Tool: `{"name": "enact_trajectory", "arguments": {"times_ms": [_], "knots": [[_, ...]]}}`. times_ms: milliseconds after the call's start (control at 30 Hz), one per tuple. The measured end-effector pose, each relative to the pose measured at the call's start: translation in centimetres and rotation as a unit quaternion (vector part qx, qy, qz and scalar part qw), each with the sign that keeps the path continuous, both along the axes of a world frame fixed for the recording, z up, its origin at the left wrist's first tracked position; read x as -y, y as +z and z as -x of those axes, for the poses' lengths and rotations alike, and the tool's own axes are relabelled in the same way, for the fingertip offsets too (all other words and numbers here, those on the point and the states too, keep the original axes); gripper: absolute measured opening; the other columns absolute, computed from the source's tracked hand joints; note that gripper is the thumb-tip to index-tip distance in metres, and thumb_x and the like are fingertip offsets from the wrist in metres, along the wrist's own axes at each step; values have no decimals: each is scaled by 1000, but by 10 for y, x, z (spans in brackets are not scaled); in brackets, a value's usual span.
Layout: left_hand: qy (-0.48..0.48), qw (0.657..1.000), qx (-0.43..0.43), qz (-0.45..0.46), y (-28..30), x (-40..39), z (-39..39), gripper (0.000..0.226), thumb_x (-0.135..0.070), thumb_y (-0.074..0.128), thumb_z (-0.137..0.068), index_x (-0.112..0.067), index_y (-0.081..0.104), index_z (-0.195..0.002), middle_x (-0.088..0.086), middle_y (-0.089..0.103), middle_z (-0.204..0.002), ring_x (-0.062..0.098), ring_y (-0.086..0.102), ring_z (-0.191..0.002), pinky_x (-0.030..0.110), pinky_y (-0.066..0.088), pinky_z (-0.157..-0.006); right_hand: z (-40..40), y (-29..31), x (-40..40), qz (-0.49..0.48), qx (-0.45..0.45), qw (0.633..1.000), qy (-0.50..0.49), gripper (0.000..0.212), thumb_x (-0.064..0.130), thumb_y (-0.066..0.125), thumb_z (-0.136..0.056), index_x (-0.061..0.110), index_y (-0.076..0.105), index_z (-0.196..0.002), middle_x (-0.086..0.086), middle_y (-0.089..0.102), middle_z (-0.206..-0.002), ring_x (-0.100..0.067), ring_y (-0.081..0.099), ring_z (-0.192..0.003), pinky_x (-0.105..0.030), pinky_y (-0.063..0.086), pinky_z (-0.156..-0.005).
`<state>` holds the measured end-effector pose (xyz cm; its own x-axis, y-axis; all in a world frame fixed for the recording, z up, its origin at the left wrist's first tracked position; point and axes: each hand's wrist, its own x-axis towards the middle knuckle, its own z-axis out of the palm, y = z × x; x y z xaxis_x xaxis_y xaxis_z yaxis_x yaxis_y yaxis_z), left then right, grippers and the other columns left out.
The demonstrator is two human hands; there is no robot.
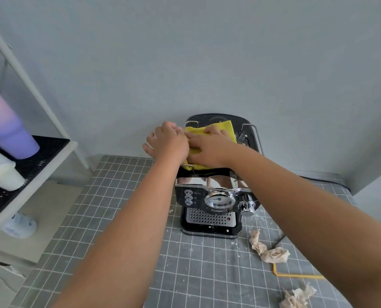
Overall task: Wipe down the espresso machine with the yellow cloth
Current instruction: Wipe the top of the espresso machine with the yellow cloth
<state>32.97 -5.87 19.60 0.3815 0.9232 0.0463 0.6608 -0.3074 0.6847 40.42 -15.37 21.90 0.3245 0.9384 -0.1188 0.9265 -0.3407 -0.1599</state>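
**Yellow cloth pressed on top of the espresso machine**

The yellow cloth (209, 132) is spread over the top of the espresso machine (216, 196), which stands on the grey gridded bench (122, 218) close to the wall. The right hand (209, 150) is laid flat on the cloth, fingers stretched out and pressing it down rather than gripping it. The left hand (169, 143) is placed at the machine's upper left edge, just beside the cloth, fingers curled over the side; what exactly is gripped there cannot be told. Two crumpled paper towels (269, 250) are seen on the bench to the right of the machine, with a yellow cord (296, 275) between them. White cups (5, 174) are set on a shelf (51, 152) at the left.
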Motion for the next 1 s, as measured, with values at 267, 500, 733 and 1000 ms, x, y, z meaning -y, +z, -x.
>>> {"name": "enact_trajectory", "arguments": {"times_ms": [267,500,733,1000], "knots": [[-89,990,-83,-66,4,2,-1,40,-28,23,-103,-29,41,-139,-4,39,-148,30,4,-146,52,2,-117,-16,-9,8,-92,-69,992,-59,45,48,49,-93,35,50,-136,16,33,-151,-22,13,-146,-37,11,-118],[-146,985,-63,-64,6,4,2,49,-17,29,-100,-28,31,-148,1,42,-148,29,11,-146,49,18,-115,-32,-10,-8,-103,-64,983,-139,45,36,40,-100,22,42,-143,7,32,-154,-26,7,-146,-45,19,-116],[-156,987,-22,-24,6,7,4,50,-14,27,-101,-28,30,-149,13,37,-150,27,12,-146,46,22,-114,7,-7,52,-51,-88,994,-49,45,36,36,-101,31,35,-146,14,14,-158,-28,-6,-147,-52,4,-118],[-176,984,-3,-5,4,4,4,51,-12,26,-100,-24,28,-150,11,40,-148,27,10,-147,44,22,-115,-15,3,30,-36,-94,992,-80,45,31,32,-103,24,33,-148,9,14,-159,-30,0,-147,-37,3,-116]]}}
